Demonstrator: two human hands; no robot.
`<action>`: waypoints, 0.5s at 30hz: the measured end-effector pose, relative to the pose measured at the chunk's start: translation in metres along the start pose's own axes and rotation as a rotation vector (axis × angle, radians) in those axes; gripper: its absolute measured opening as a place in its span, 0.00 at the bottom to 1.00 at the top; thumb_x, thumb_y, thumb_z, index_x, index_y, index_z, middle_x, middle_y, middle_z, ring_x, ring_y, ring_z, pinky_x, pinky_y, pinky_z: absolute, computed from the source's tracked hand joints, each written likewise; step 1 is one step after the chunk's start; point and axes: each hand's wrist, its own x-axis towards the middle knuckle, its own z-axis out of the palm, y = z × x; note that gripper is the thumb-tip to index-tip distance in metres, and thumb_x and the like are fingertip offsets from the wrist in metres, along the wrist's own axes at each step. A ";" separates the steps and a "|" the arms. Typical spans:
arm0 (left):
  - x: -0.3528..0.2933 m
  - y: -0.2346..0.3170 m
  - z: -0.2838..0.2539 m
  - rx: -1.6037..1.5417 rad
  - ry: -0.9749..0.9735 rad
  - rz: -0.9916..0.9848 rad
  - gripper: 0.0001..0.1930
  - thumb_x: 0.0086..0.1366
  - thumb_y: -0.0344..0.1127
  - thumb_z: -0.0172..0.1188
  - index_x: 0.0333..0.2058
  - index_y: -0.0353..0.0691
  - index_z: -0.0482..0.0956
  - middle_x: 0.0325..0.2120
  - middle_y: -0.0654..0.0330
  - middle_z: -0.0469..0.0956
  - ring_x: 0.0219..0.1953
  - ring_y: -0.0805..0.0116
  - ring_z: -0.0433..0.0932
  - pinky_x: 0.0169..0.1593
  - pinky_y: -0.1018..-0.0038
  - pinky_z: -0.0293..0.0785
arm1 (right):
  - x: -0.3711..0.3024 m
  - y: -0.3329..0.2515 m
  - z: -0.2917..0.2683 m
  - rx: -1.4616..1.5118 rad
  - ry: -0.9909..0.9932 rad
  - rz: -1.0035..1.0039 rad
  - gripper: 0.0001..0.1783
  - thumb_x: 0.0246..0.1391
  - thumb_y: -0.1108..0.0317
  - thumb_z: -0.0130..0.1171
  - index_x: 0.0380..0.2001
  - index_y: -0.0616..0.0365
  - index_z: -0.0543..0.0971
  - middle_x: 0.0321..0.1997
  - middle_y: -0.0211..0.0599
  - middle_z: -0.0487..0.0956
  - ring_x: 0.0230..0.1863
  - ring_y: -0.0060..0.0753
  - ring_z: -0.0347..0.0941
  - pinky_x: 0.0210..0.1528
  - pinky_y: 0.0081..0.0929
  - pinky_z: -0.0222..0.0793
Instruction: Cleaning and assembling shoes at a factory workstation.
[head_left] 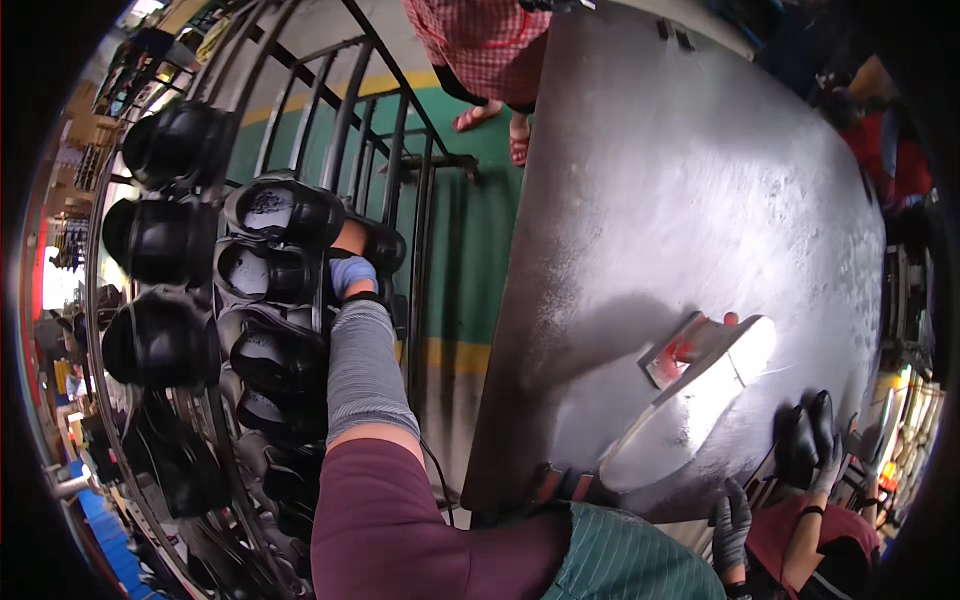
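My left hand (353,274), in a pale bluish glove, reaches in among black shoes on a metal rack. Its fingers are mostly hidden, so I cannot tell whether they grip anything. Just beyond it is a black shoe (384,250) with an orange-brown inside. To its left sits another glossy black shoe (262,272). What looks like my right hand (733,522), in a dark grey glove, is beside my green apron (630,555), fingers stretched out and nothing visible in them. On the dark table (600,180) lies a pale, sole-shaped form (680,425) with a red-marked metal bracket (670,362).
The rack (345,110) stands left of the table, carrying several rows of black shoes. At the lower right, a co-worker's gloved hand (828,468) touches black shoes (808,432). A person in a red checked garment (487,45) stands beyond the table's left edge.
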 end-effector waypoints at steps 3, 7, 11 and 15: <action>0.047 -0.111 0.034 -0.177 0.138 -0.231 0.18 0.66 0.38 0.44 0.47 0.38 0.77 0.50 0.46 0.73 0.53 0.50 0.72 0.53 0.59 0.68 | 0.036 -0.007 0.006 -0.129 -0.116 -0.154 0.18 0.60 0.73 0.50 0.53 0.63 0.71 0.40 0.32 0.76 0.32 0.21 0.67 0.36 0.20 0.66; -0.089 0.065 -0.040 -0.995 0.656 -0.166 0.21 0.64 0.41 0.51 0.52 0.34 0.70 0.48 0.47 0.73 0.51 0.51 0.72 0.54 0.64 0.67 | 0.093 -0.006 -0.016 -0.005 0.125 -0.290 0.19 0.60 0.71 0.49 0.54 0.66 0.69 0.53 0.42 0.71 0.52 0.32 0.68 0.55 0.30 0.64; -0.291 0.085 -0.085 -1.706 0.100 0.846 0.15 0.64 0.36 0.54 0.46 0.37 0.74 0.42 0.58 0.75 0.46 0.63 0.73 0.51 0.70 0.68 | 0.202 -0.155 0.046 -0.067 0.124 -0.572 0.20 0.62 0.69 0.46 0.56 0.62 0.67 0.50 0.40 0.73 0.49 0.28 0.69 0.53 0.25 0.64; -0.457 0.130 -0.086 -1.690 -1.251 1.040 0.16 0.65 0.32 0.51 0.51 0.35 0.72 0.43 0.56 0.77 0.46 0.67 0.76 0.49 0.71 0.74 | 0.240 -0.155 0.065 0.135 -0.150 -0.428 0.14 0.61 0.66 0.51 0.46 0.62 0.74 0.39 0.32 0.78 0.39 0.20 0.71 0.44 0.17 0.68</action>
